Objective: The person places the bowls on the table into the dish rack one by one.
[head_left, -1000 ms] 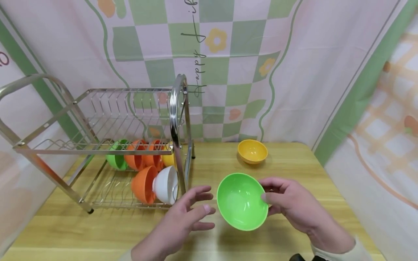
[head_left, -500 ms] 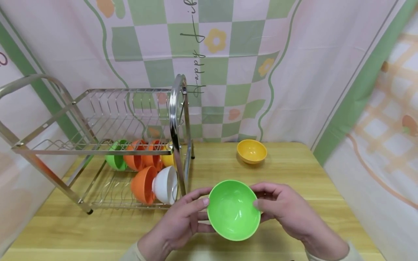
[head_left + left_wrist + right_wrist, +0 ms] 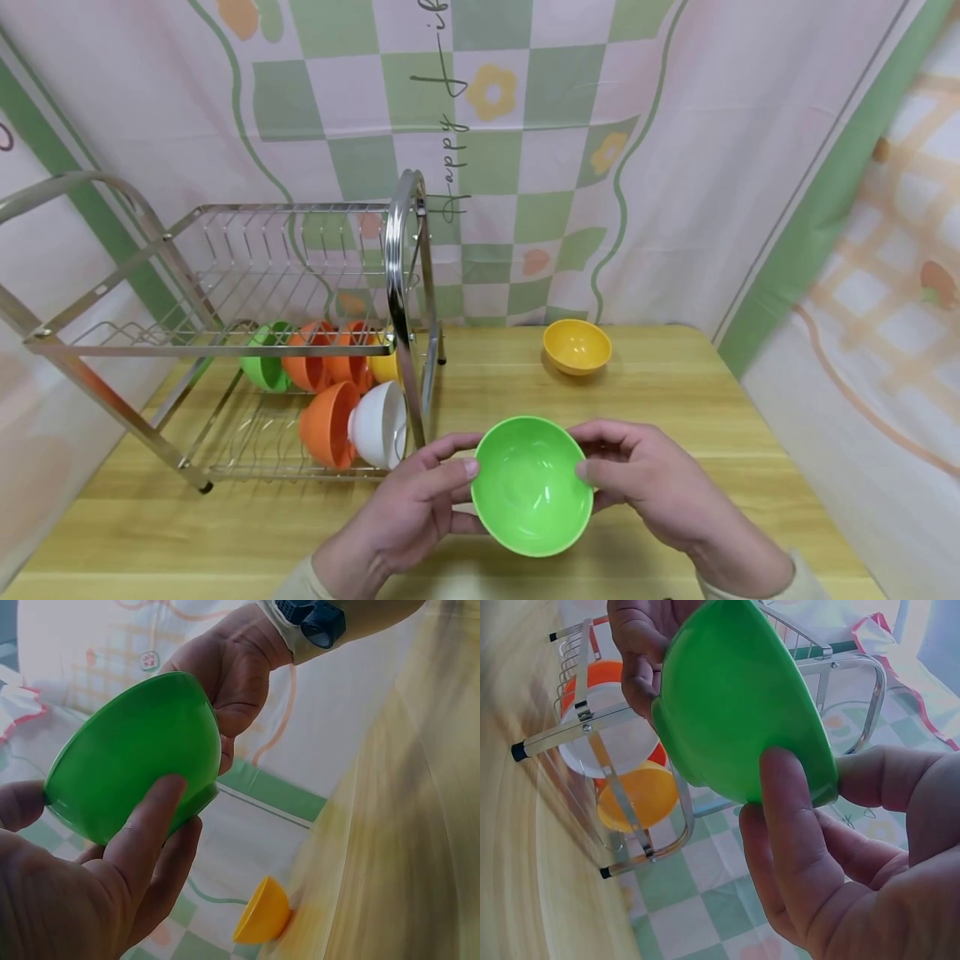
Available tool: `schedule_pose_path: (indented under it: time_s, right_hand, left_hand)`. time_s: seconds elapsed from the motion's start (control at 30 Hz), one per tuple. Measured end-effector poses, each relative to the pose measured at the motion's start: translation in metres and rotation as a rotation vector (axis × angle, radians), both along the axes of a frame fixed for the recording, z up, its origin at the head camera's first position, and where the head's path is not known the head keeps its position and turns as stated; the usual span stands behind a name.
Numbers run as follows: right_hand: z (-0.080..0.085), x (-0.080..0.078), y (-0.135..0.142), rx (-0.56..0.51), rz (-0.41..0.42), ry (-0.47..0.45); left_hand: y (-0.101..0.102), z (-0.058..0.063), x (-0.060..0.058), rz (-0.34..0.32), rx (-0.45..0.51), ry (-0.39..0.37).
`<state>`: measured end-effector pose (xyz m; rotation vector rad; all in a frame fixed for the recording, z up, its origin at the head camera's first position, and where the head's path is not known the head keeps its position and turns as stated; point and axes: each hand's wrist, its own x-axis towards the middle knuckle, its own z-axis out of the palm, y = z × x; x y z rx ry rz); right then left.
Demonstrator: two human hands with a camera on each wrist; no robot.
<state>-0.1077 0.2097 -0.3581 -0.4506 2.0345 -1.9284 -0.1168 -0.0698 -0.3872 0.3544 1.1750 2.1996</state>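
Both hands hold a green bowl (image 3: 532, 487) above the table, its inside facing up toward the head camera. My left hand (image 3: 420, 500) grips the bowl's left side, thumb at the rim and fingers spread beneath. On the opposite side, my right hand (image 3: 648, 483) pinches the rim between thumb and fingers. The left wrist view shows the outside of the green bowl (image 3: 142, 750) with left fingers pressed on its wall. From the right wrist, the bowl (image 3: 727, 697) appears tilted, its foot ring toward the rack.
A two-tier metal dish rack (image 3: 225, 350) stands at the left. On its lower tier sit a green bowl (image 3: 262, 367), several orange bowls, a yellow one and a white bowl (image 3: 378, 425). A yellow bowl (image 3: 577, 347) rests on the wooden table (image 3: 660, 383) near the back, before a patterned cloth (image 3: 487, 208).
The green bowl has moved left and slightly down toward me. My left hand, earlier apart from it with fingers spread, now grips its left side; the right hand kept its hold.
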Motion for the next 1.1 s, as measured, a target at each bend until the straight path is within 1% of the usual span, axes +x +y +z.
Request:
schedule_pose_path:
  time_s: [0.1, 0.17, 0.27, 0.33, 0.4, 0.5, 0.57, 0.67, 0.77, 0.9, 1.0, 1.1]
  right_hand:
    - [-0.001, 0.0, 0.0, -0.01, 0.02, 0.001]
    - [-0.001, 0.0, -0.001, -0.008, 0.036, 0.004]
    - [0.0, -0.001, -0.003, 0.025, 0.027, 0.008]
    - [0.002, -0.001, -0.004, 0.048, 0.007, 0.015]
    - [0.003, -0.002, -0.005, 0.081, -0.012, 0.04]
    - [0.004, -0.003, -0.008, 0.13, -0.031, 0.093]
    - [0.004, -0.004, -0.011, 0.182, -0.036, 0.136]
    - [0.008, -0.008, -0.021, 0.258, -0.054, 0.151]
    - [0.014, -0.014, -0.037, 0.312, -0.054, 0.193]
    - [0.021, -0.023, -0.064, 0.32, -0.038, 0.29]
    - [0.024, -0.031, -0.085, 0.275, -0.016, 0.329]
    - [0.024, -0.038, -0.106, 0.215, 0.001, 0.345]
  left_hand:
    - [-0.002, 0.0, 0.001, 0.012, -0.026, 0.006]
    - [-0.004, -0.001, 0.001, 0.027, -0.048, 0.024]
    - [-0.01, -0.001, 0.001, 0.046, -0.096, 0.061]
    - [-0.017, 0.0, 0.002, 0.05, -0.147, 0.122]
    - [-0.028, 0.001, 0.003, 0.046, -0.211, 0.195]
    - [-0.048, 0.006, 0.005, 0.036, -0.344, 0.341]
    - [-0.063, 0.011, 0.006, 0.021, -0.435, 0.42]
    - [-0.084, 0.019, 0.009, 0.019, -0.567, 0.501]
    - [-0.102, 0.027, 0.011, 0.051, -0.679, 0.522]
    - [-0.123, 0.035, 0.013, 0.118, -0.822, 0.522]
    - [-0.134, 0.041, 0.013, 0.163, -0.93, 0.521]
    - [-0.144, 0.044, 0.015, 0.235, -1.06, 0.548]
